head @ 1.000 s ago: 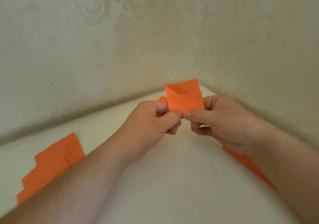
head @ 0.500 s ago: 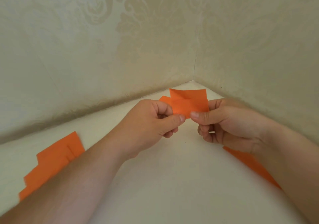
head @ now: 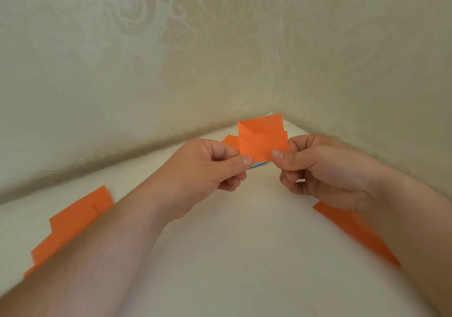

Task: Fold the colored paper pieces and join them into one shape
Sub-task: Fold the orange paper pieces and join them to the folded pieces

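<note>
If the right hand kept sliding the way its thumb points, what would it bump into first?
Probably the left hand. The right hand has its thumb aimed leftward along the folded orange paper both pinch, and the left thumb tip sits just across. Depth is unclear.

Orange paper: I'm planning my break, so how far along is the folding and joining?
Early. Both hands, left and right, pinch one partly folded orange piece. A stack at left and a strip at right lie flat on the table, apparently unfolded. Nothing is visibly joined yet.
</note>
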Motion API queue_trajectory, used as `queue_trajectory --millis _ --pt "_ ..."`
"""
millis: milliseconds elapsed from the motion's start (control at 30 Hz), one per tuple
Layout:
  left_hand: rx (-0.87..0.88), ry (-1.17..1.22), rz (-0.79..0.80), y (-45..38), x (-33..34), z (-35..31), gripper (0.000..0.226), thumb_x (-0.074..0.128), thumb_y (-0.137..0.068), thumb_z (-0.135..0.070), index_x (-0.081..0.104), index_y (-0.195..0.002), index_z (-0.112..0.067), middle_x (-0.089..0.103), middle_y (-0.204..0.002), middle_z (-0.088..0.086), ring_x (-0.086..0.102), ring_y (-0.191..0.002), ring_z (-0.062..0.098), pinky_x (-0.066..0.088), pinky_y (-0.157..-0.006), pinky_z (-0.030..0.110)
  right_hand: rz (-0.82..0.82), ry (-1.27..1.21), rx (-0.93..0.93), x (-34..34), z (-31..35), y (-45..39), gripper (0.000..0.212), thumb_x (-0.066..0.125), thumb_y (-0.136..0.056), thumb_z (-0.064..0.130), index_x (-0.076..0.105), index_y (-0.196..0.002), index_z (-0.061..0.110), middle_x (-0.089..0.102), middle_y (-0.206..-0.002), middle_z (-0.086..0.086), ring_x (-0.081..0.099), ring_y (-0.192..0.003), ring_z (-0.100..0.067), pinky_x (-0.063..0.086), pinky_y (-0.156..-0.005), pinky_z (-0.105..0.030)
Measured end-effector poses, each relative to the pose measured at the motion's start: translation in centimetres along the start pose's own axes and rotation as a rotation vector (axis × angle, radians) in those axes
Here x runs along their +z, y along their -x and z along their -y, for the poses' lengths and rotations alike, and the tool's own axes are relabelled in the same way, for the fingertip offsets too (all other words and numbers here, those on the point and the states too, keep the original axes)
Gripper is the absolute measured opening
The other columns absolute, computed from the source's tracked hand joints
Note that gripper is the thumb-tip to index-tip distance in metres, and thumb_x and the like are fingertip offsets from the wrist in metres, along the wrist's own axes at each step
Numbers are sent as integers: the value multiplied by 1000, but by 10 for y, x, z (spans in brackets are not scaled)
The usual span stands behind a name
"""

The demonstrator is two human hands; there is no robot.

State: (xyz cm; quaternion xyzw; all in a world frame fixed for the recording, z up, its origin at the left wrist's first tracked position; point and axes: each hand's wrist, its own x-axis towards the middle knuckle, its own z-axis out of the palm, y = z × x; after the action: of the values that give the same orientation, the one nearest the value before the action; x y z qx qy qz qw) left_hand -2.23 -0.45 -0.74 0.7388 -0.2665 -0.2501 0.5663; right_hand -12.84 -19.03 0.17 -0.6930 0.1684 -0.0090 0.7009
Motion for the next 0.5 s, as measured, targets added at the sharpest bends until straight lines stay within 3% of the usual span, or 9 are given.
queue_trajectory --millis 200,333,400,500 --pt "-23 75 40 -1 1 1 17 64 -98 -8 75 -86 -4 72 -76 5 63 -68 13 59 -72 26 2 11 -17 -4 -1 -2 33 80 -68 32 52 -56 20 51 -61 -3 50 -56 -17 43 -61 -28" --pt "-16 49 6 -2 3 1 22 63 -98 -7 75 -80 -8 69 -72 4 61 -66 13 57 -71 27 27 82 -14 -5 -1 -3 28 81 -70 37 67 -84 17 62 -76 -5 55 -63 -16 45 -62 -28" --pt "-7 54 -5 -2 3 1 23 62 -98 -7 74 -78 -9 68 -71 3 60 -65 13 57 -71 27 39 106 -19 -3 -1 -3 22 80 -79 29 71 -93 14 66 -80 -5 57 -66 -16 46 -63 -27" --pt "10 51 19 -2 4 1 24 62 -98 -7 72 -75 -7 66 -71 4 59 -65 15 56 -73 29 38 124 -61 3 -3 -1 2 75 -88 15 75 -90 14 67 -77 -4 58 -66 -16 47 -65 -28"
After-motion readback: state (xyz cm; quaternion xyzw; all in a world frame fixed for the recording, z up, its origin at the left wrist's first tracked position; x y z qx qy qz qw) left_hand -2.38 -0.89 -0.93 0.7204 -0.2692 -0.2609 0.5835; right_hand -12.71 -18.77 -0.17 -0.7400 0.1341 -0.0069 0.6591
